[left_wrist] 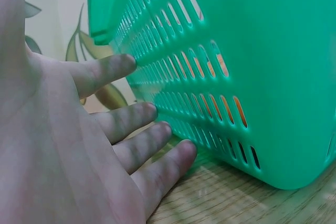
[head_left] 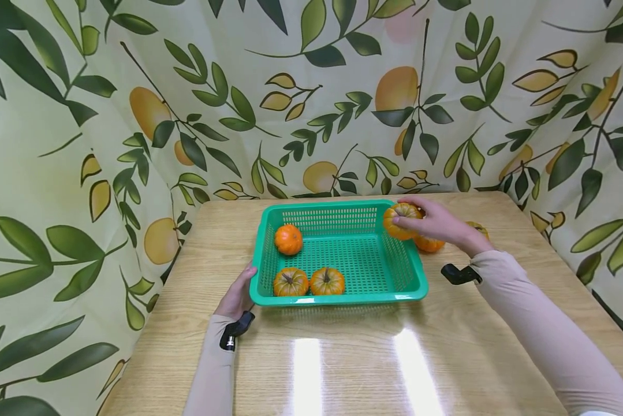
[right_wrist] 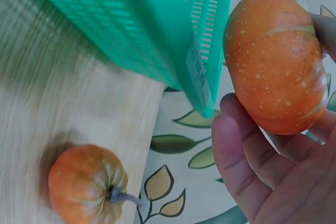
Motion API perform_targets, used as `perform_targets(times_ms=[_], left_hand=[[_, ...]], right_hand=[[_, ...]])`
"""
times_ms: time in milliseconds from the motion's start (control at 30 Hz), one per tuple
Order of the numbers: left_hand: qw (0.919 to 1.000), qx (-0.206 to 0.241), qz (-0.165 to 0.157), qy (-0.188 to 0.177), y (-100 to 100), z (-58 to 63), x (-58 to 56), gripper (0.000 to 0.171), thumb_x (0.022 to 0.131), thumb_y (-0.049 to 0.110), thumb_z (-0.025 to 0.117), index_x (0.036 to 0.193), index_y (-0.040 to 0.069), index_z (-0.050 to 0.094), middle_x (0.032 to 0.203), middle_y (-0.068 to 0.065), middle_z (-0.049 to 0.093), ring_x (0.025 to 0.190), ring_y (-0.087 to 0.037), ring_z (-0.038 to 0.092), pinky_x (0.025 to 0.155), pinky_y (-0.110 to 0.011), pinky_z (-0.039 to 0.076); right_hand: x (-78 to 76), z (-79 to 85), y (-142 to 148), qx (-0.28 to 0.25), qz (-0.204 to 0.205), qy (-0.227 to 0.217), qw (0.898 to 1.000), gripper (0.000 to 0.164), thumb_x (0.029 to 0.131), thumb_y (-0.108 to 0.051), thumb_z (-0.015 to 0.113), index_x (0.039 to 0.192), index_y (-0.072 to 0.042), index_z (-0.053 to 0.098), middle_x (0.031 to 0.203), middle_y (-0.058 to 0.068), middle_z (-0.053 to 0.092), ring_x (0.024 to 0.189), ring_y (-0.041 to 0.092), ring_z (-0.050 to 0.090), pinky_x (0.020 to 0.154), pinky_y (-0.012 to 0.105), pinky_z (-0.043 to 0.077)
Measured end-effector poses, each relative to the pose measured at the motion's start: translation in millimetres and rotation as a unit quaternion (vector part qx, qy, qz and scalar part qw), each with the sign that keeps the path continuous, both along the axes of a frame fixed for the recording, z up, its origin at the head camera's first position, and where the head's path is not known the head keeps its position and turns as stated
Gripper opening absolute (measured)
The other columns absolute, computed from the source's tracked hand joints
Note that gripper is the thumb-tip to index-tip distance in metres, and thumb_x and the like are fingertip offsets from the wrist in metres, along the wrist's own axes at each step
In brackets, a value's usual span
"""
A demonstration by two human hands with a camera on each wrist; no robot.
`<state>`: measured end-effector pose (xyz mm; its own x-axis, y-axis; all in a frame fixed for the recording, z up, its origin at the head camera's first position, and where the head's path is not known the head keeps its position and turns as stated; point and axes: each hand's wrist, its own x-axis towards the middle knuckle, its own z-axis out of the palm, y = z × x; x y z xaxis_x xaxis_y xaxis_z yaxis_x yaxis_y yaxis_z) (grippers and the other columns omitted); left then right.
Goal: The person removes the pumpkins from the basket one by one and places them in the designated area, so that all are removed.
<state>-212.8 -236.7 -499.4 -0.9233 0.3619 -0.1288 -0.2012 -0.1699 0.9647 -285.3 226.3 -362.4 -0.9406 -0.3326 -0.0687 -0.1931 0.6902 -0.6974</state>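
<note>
A green plastic basket [head_left: 342, 299] stands on the table with three small pumpkins inside: an orange one [head_left: 288, 240] at the back left and two yellow-orange ones [head_left: 290, 282] [head_left: 327, 281] along the front. My right hand [head_left: 441, 222] grips another small pumpkin [head_left: 399, 221] above the basket's right rim; its speckled orange underside [right_wrist: 275, 61] faces the right wrist camera. At the basket's left side is my left hand [head_left: 237, 294]. Its fingers [left_wrist: 168, 169] are extended and spread, with the tips at the slotted wall [left_wrist: 184, 66].
Right of the basket, an orange pumpkin [head_left: 428, 244] sits on the wooden table [head_left: 363, 358], partly hidden by the right hand. Another pumpkin [head_left: 478, 229] shows behind the right wrist. Leaf-patterned cloth [head_left: 290, 104] hangs behind and beside the table.
</note>
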Motion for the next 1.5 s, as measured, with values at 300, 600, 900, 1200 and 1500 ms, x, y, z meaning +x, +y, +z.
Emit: perform_targets(times_ms=[300,600,900,1200,1500], left_hand=[[0.9999,0.008,-0.013,0.008,-1,-2.2,-1.6,0.072,0.099,0.041,0.033,0.164,0.023,0.008,0.167,-0.012,0.017,0.135,-0.016,0.036,0.112,-0.041,0.027],[0.9999,0.007,-0.009,0.003,0,-3.3,-1.2,0.075,0.099,0.041,0.035,0.164,0.021,0.005,0.168,-0.011,0.012,0.144,-0.023,0.026,0.118,-0.048,0.020],[0.9999,0.010,-0.010,0.009,-1,-2.3,-1.4,0.073,0.099,0.040,0.033,0.164,0.019,0.005,0.166,-0.013,0.015,0.134,-0.013,0.038,0.112,-0.039,0.028],[1.0000,0.004,0.001,0.003,-1,-2.6,1.0,0.072,0.099,0.040,0.032,0.164,0.019,0.006,0.165,-0.015,0.018,0.130,-0.012,0.042,0.110,-0.038,0.031],[0.9998,0.010,-0.008,0.013,-1,-1.7,0.1,0.071,0.100,0.040,0.032,0.163,0.019,0.008,0.160,-0.013,0.023,0.129,-0.011,0.044,0.110,-0.037,0.033]], right_hand=[[6.0,-6.4,21,-0.054,-0.032,-0.026,0.998,0.072,0.098,-0.047,0.062,0.156,-0.015,0.033,0.139,0.020,0.049,0.114,0.032,0.053,0.087,0.040,0.054],[7.1,-8.0,45,-0.030,-0.070,-0.004,0.997,0.074,0.099,-0.048,0.057,0.157,-0.010,0.032,0.140,0.025,0.049,0.114,0.035,0.055,0.080,0.028,0.050],[11.1,-9.1,66,-0.027,-0.119,-0.001,0.992,0.075,0.097,-0.057,0.056,0.155,-0.013,0.036,0.140,0.021,0.051,0.104,0.023,0.057,0.076,0.029,0.054],[11.6,-15.1,79,-0.053,-0.142,-0.002,0.989,0.073,0.099,-0.055,0.054,0.154,-0.009,0.036,0.142,0.022,0.047,0.098,0.013,0.053,0.072,0.024,0.053],[13.1,-20.0,96,-0.074,-0.170,0.004,0.983,0.072,0.099,-0.054,0.055,0.152,-0.009,0.036,0.127,0.011,0.050,0.089,0.005,0.055,0.073,0.026,0.055]])
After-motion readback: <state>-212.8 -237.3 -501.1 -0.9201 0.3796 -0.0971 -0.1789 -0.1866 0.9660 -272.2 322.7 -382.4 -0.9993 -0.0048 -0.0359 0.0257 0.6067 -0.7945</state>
